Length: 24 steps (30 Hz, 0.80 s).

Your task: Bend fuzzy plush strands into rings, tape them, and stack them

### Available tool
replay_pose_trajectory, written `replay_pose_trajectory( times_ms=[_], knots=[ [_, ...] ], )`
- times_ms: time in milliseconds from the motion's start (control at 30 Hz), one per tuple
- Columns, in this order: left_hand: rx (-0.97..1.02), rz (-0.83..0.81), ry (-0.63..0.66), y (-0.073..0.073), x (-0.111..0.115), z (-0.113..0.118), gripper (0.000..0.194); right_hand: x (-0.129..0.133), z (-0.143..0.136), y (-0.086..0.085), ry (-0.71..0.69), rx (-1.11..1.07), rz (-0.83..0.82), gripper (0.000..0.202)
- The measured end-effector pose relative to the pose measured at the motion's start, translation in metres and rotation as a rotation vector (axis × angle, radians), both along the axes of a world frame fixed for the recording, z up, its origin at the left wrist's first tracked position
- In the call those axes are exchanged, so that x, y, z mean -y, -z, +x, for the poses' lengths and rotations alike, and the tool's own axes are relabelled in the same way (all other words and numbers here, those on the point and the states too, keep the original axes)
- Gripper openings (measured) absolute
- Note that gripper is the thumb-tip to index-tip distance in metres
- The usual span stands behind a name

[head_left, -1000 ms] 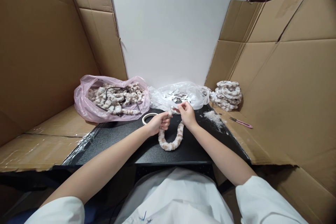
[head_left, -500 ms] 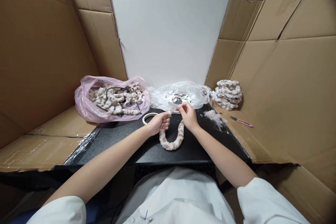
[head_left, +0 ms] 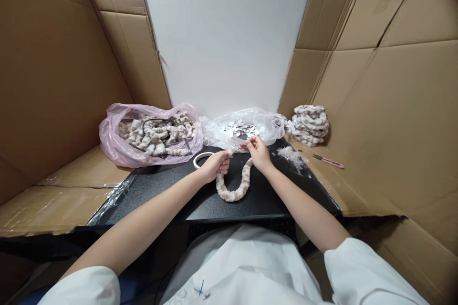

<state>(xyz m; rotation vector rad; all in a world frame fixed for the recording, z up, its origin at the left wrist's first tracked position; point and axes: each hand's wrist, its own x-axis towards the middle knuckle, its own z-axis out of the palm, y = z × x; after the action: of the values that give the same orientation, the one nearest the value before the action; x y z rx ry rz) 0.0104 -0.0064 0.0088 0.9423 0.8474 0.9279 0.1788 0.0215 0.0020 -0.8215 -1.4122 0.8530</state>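
A fluffy white-and-brown strip [head_left: 232, 195] hangs in a U shape between my hands, low over the black table. My left hand [head_left: 216, 164] is closed on one end of it. My right hand [head_left: 258, 153] pinches a small flat white piece [head_left: 239, 140] between thumb and fingers, close to the strip's other end; whether it also grips that end is hard to see. A white ring-shaped roll [head_left: 201, 158] lies just left of my left hand, partly hidden by it.
A pink bag [head_left: 110, 145] of fluffy strips stands at the left. Behind my hands, a clear bag [head_left: 266, 128] holds small flat pieces. To the right are stacked fluffy rings [head_left: 309, 125], loose fluff [head_left: 291, 157] and pink-handled snips [head_left: 331, 162]. Cardboard walls [head_left: 404, 105] flank the black table [head_left: 153, 195].
My right hand has moved slightly right and up with the white piece, away from my left hand. The view has shifted a little.
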Motion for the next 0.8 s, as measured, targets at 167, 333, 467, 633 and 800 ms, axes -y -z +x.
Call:
replay_pose_trajectory(
  times_ms=[167,333,467,633,800],
  knots=[
    [-0.040,0.086,0.019,0.004,0.001,-0.001,0.014,0.008,-0.003,-0.002,-0.062,0.090,0.040,0.027],
    [0.004,0.049,0.076,0.008,-0.003,-0.002,0.015,0.019,-0.004,-0.007,-0.050,0.246,0.154,0.024],
    [0.060,-0.031,0.118,0.007,-0.004,-0.003,0.023,0.022,-0.005,-0.009,-0.171,0.208,0.109,0.026],
    [0.092,-0.023,0.106,0.003,-0.002,-0.004,0.039,0.018,-0.005,-0.009,-0.256,-0.007,-0.034,0.031],
    [0.091,0.030,0.151,0.003,0.003,-0.002,0.039,0.019,-0.007,-0.007,-0.216,0.047,-0.060,0.029]
  ],
)
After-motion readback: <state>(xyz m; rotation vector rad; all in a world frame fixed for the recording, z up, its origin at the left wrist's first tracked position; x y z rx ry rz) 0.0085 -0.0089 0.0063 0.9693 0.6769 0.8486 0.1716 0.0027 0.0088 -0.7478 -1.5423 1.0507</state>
